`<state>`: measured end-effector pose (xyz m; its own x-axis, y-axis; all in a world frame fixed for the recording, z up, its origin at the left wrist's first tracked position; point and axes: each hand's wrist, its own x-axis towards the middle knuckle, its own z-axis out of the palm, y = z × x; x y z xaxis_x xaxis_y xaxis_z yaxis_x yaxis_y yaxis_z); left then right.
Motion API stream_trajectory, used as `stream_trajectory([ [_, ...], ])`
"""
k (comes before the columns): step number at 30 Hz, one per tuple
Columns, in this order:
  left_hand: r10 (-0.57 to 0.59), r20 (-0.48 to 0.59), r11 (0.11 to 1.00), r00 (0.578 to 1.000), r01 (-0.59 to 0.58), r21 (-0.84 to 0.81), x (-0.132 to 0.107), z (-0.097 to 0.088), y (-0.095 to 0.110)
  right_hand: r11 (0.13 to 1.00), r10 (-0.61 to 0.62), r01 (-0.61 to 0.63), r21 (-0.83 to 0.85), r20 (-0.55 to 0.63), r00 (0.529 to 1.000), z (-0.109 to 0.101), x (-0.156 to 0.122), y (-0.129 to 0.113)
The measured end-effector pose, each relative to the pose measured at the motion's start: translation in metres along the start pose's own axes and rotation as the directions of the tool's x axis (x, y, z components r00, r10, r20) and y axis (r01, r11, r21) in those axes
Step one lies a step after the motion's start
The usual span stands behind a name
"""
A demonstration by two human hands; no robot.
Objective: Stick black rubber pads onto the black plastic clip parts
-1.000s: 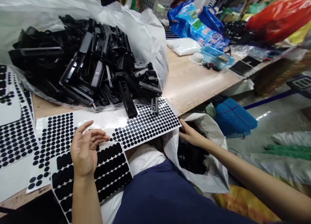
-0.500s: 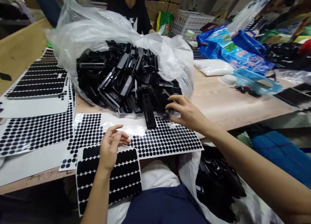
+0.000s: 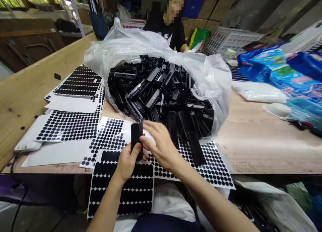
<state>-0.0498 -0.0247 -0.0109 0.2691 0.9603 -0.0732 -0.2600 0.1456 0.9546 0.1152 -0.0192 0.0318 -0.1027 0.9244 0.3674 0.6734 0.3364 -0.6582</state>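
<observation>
My left hand (image 3: 127, 162) grips a long black plastic part (image 3: 136, 138) upright, thumb across its front. At its right edge is my right hand (image 3: 159, 143), fingers stretched out and apart beside the part; any contact is hard to make out. Below both hands lies a sheet of black oval stickers (image 3: 136, 188), overhanging the table edge. Beneath them, on the table, is a white sheet of black round dots (image 3: 110, 133). Just beyond, a clear plastic bag (image 3: 218, 88) lies open, with a heap of similar black parts (image 3: 156, 91) spilling toward me.
More sticker sheets (image 3: 70, 124) are stacked at left, along a wooden side board (image 3: 50, 66). A white packet (image 3: 259, 92), a white bowl (image 3: 276, 110) and a blue basket (image 3: 307, 109) stand at right. Across the table sits a person (image 3: 163, 29).
My right hand has moved left from the heap to beside my left hand. My left hand, holding nothing before, now grips a black plastic part. The view has shifted left.
</observation>
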Motion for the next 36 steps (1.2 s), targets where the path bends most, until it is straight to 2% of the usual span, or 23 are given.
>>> stream_trajectory([
  [1, -0.007, -0.011, 1.0, 1.0, 0.007, -0.029, 0.0, 0.0, 0.001, 0.99, 0.014, -0.025, -0.137, -0.084, 0.996, -0.001, -0.008, 0.007],
  [2, -0.011, -0.02, 0.997, 1.0, 0.01, -0.072, 0.001, 0.001, 0.002, 0.958, 0.049, -0.1, -0.268, -0.188, 0.981, -0.004, -0.017, 0.017],
  [4, -0.011, -0.04, 0.988, 0.999, 0.004, -0.157, 0.002, 0.002, 0.004, 0.848, 0.13, -0.285, -0.447, -0.346, 0.929, -0.01, -0.034, 0.042],
  [6, -0.01, -0.049, 0.979, 0.999, -0.001, -0.206, 0.003, 0.002, 0.006, 0.794, 0.163, -0.333, -0.509, -0.349, 0.923, -0.015, -0.047, 0.063],
  [8, -0.009, -0.054, 0.974, 0.998, -0.003, -0.227, 0.003, 0.002, 0.006, 0.79, 0.146, -0.295, -0.537, -0.304, 0.942, -0.019, -0.053, 0.074],
  [11, -0.002, -0.074, 0.965, 0.997, -0.018, -0.26, 0.001, 0.001, 0.005, 0.804, 0.055, -0.204, -0.559, -0.271, 0.961, -0.027, -0.047, 0.068],
  [14, -0.008, -0.101, 0.95, 0.995, -0.024, -0.313, -0.002, 0.001, 0.003, 0.816, -0.046, -0.123, -0.565, -0.277, 0.96, -0.039, -0.022, 0.051],
  [17, -0.024, -0.118, 0.935, 0.993, -0.02, -0.353, -0.002, 0.001, 0.0, 0.812, -0.162, -0.025, -0.584, -0.267, 0.95, -0.039, 0.024, 0.039],
  [19, -0.024, -0.128, 0.929, 0.992, -0.025, -0.369, 0.0, 0.001, -0.001, 0.815, -0.227, 0.079, -0.574, -0.189, 0.955, -0.029, 0.067, 0.036],
  [22, -0.03, -0.153, 0.919, 0.988, -0.033, -0.394, 0.001, 0.001, 0.0, 0.832, -0.24, 0.221, -0.509, 0.028, 0.97, -0.007, 0.128, 0.035],
  [24, -0.039, -0.181, 0.905, 0.983, -0.041, -0.423, 0.0, 0.002, 0.003, 0.843, -0.221, 0.235, -0.483, 0.085, 0.971, 0.002, 0.148, 0.036],
  [25, -0.042, -0.197, 0.896, 0.98, -0.05, -0.441, 0.0, 0.002, 0.004, 0.848, -0.22, 0.231, -0.476, 0.079, 0.972, 0.003, 0.149, 0.035],
  [27, -0.045, -0.217, 0.876, 0.975, -0.066, -0.478, -0.001, 0.002, 0.005, 0.856, -0.247, 0.237, -0.459, 0.039, 0.968, -0.001, 0.13, 0.035],
  [29, -0.05, -0.214, 0.86, 0.975, -0.067, -0.505, -0.001, 0.001, 0.006, 0.855, -0.304, 0.287, -0.431, 0.031, 0.952, -0.009, 0.091, 0.034],
  [33, -0.056, -0.165, 0.871, 0.985, -0.033, -0.49, 0.0, -0.001, 0.006, 0.787, -0.363, 0.42, -0.452, 0.21, 0.908, -0.02, 0.015, 0.046],
  [36, -0.054, -0.137, 0.895, 0.989, -0.012, -0.446, 0.001, 0.0, 0.006, 0.732, -0.344, 0.428, -0.531, 0.255, 0.904, -0.023, -0.002, 0.068],
])
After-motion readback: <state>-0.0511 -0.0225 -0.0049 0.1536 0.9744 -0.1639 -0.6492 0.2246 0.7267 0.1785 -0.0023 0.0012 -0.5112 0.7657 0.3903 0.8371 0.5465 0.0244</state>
